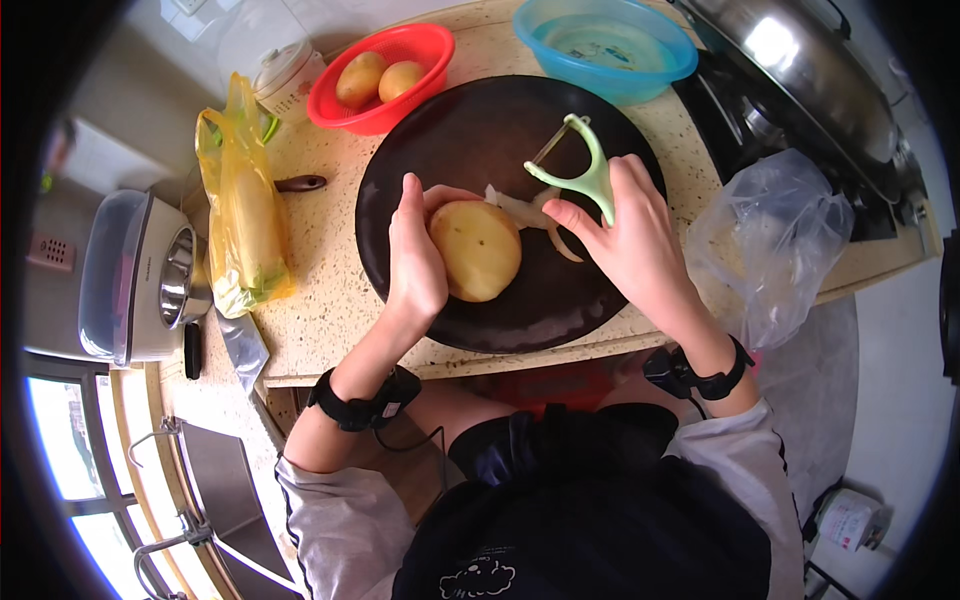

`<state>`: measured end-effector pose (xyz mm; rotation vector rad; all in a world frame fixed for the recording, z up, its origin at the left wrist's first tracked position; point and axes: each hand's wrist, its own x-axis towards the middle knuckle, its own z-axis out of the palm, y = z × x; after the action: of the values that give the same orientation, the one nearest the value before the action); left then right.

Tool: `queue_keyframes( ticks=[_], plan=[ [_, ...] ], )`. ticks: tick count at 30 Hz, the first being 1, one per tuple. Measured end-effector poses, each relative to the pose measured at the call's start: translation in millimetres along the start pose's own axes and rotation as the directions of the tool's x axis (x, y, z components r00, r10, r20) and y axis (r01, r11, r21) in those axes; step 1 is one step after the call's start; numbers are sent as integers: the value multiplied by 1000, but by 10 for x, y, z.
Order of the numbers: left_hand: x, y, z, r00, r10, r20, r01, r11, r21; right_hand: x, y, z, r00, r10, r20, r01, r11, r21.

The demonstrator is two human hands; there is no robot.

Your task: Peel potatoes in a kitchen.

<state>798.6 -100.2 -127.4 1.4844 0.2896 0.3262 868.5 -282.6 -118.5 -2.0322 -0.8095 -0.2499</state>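
Note:
My left hand (416, 255) is closed around a large potato (477, 251), its thumb raised along the side. Pale yellow flesh shows over the side that faces up, with a few small dark spots. In my right hand (635, 232) is a light green peeler (596, 178), gripped by its handle, the blade end pointing up and left, apart from the potato. Both hands are above a round, dark brown board (510, 325). Pale strips of peel (521, 211) lie on the board between the hands.
Two potatoes sit in a red basket (436, 82) at the far left. Behind the board stands a blue basin (612, 85) of water. A yellow bag (240, 235) holds a vegetable at left. On the right are a clear plastic bag (790, 235) and a stove with a large metal pan (800, 65).

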Motion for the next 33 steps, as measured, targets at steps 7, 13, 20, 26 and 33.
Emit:
queue_keyframes(
  ticks=[7, 13, 20, 26, 33],
  plan=[
    [-24, 23, -9, 996, -14, 85, 9, 998, 56, -63, -236, -127, 972, -131, 198, 140, 990, -32],
    [-70, 93, 99, 998, -61, 19, 62, 998, -17, -11, -218, -3, 905, -425, 16, 424, 901, -85],
    [-79, 86, 96, 998, -65, 18, 64, 997, 32, 10, -359, -78, 905, -402, 140, 425, 871, -247],
    [-83, 71, 116, 999, -48, -20, 50, 995, 89, 35, -398, -131, 898, -397, 192, 438, 853, -283],
    [-49, 59, 89, 999, -53, -10, 53, 995, 85, 16, -443, -161, 891, -381, 247, 446, 834, -324]
  ],
)
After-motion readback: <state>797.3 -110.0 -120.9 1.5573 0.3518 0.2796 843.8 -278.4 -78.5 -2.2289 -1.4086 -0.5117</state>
